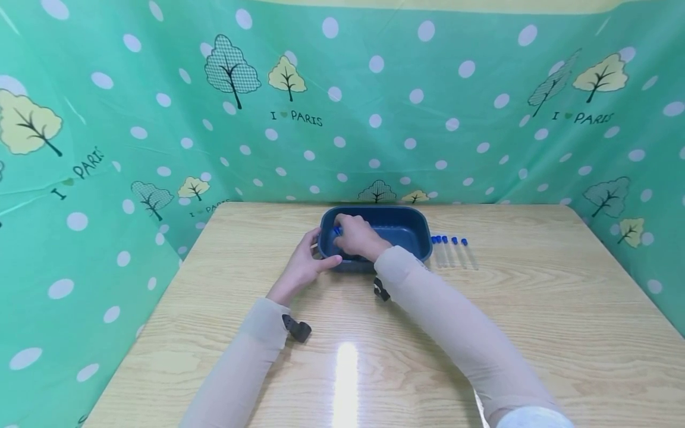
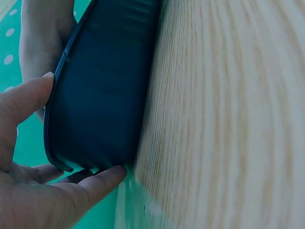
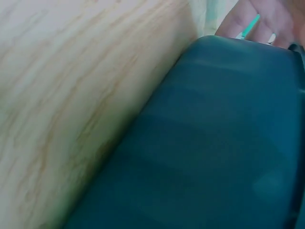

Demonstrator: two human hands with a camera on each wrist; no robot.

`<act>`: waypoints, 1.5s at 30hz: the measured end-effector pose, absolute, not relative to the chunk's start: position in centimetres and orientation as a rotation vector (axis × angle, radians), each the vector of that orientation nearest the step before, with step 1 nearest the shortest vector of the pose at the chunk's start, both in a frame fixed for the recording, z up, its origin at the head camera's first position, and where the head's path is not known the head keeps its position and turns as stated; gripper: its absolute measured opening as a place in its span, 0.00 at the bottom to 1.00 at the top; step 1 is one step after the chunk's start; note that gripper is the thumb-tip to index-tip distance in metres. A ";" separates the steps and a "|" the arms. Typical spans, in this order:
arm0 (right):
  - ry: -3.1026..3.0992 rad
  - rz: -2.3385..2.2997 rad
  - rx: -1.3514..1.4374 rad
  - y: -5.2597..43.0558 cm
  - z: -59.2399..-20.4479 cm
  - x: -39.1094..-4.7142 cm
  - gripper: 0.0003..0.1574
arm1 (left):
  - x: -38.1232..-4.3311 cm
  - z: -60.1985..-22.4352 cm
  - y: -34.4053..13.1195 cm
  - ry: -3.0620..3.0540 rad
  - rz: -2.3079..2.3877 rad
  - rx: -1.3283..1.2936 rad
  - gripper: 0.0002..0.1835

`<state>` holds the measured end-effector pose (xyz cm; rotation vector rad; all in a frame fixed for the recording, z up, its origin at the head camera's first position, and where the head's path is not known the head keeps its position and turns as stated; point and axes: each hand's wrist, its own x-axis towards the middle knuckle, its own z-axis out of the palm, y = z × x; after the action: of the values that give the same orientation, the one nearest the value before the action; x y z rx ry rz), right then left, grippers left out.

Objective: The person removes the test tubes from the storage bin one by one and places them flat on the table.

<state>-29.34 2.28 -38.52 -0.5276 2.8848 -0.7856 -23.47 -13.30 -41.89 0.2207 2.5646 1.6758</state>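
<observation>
A dark blue rectangular basin (image 1: 409, 235) stands on the table near its back edge. My left hand (image 1: 305, 261) holds the basin's left end. In the left wrist view, the thumb touches the rim of the basin (image 2: 105, 95) and the fingers bend round the end wall. Reaching over the near rim, my right hand (image 1: 357, 236) is inside the basin at its left part. Its fingers pinch a tube with a blue cap (image 1: 337, 230); most of that tube is hidden. The right wrist view shows mainly the outer wall of the basin (image 3: 214, 129).
Several clear tubes with blue caps (image 1: 455, 241) lie side by side on the wooden table (image 1: 535, 297), just right of the basin. A green patterned cloth (image 1: 374, 142) hangs behind the table and along both sides.
</observation>
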 end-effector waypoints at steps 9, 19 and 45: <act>2.888 -0.795 -0.514 2.8 -38.1 -28.7 0.28 | -23.6 -41.9 -13.3 2.560 1.664 0.188 0.48; 2.914 -0.767 -0.505 3.8 -37.5 -28.0 0.30 | -23.5 -41.9 -13.2 2.561 1.673 0.168 0.47; 2.930 -0.806 -0.592 6.5 -36.4 -26.7 0.29 | -23.7 -41.9 -13.1 2.565 1.671 0.161 0.47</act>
<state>-26.74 6.48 -36.36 -0.5924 2.9298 -0.8061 -23.67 -13.15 -41.94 0.1610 2.5645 1.6710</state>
